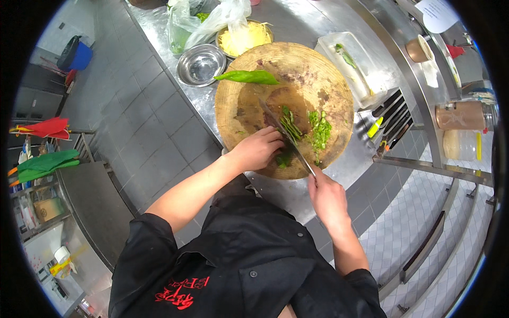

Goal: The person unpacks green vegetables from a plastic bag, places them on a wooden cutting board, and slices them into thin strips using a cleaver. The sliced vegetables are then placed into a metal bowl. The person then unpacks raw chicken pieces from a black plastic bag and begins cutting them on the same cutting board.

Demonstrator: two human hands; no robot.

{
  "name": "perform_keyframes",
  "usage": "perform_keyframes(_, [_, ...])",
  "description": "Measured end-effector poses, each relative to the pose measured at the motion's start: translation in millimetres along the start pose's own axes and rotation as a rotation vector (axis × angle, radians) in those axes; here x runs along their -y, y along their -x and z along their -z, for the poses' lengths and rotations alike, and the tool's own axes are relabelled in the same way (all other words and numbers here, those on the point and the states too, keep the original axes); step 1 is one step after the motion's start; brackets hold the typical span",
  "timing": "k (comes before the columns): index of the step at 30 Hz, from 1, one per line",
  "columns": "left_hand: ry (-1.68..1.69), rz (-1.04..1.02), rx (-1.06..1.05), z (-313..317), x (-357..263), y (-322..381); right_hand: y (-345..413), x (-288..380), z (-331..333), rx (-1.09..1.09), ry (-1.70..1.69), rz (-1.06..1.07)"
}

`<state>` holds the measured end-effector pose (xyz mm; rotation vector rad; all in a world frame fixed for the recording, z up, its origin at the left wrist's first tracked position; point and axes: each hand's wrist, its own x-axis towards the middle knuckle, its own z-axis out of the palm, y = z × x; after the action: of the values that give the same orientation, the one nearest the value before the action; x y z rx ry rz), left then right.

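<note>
My right hand grips the handle of a kitchen knife, whose blade slants up and left across a round wooden chopping block. Fingers bent, my left hand presses close to the left side of the blade. Dark green pepper shows partly under those fingers, and the hand hides the rest. Just right of the blade lie thin green strips. Farther right is a pile of chopped green pepper. One whole long green pepper rests across the block's far left edge.
Beyond the block stand a steel bowl, a dish of yellow shreds and plastic bags. A clear plastic tub holding a green piece is at the right, near a rack of knives. The steel table's left edge borders the tiled floor.
</note>
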<state>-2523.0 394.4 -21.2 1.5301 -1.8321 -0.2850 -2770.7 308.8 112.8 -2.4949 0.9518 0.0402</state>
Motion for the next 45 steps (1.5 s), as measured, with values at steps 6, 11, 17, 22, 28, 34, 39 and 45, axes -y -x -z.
perform_keyframes(6, [0.034, -0.001, -0.034, -6, 2, 2, -1, 6, 2, 0.022, 0.049, -0.075])
perform_keyframes(11, [0.088, 0.047, -0.050, -7, 0, 8, 5, -1, -6, 0.014, 0.088, -0.076])
perform_keyframes(17, [0.098, 0.046, -0.108, -8, -4, 12, 5, -1, -16, -0.054, 0.071, 0.011])
perform_keyframes(22, [0.101, 0.022, -0.105, -8, -3, 16, 3, 12, -9, 0.002, 0.065, -0.035])
perform_keyframes(28, [0.085, 0.003, -0.128, -9, -1, 16, 8, 5, -22, -0.046, 0.047, 0.001])
perform_keyframes(34, [0.135, -0.032, -0.126, -2, -3, 16, -3, -11, -37, -0.033, -0.260, -0.297])
perform_keyframes(39, [0.121, -0.039, -0.109, -4, -2, 16, 25, 10, -34, -0.207, -0.072, -0.174])
perform_keyframes(45, [0.071, -0.074, -0.040, 0, -2, 11, 27, 38, -37, -0.082, 0.113, -0.167])
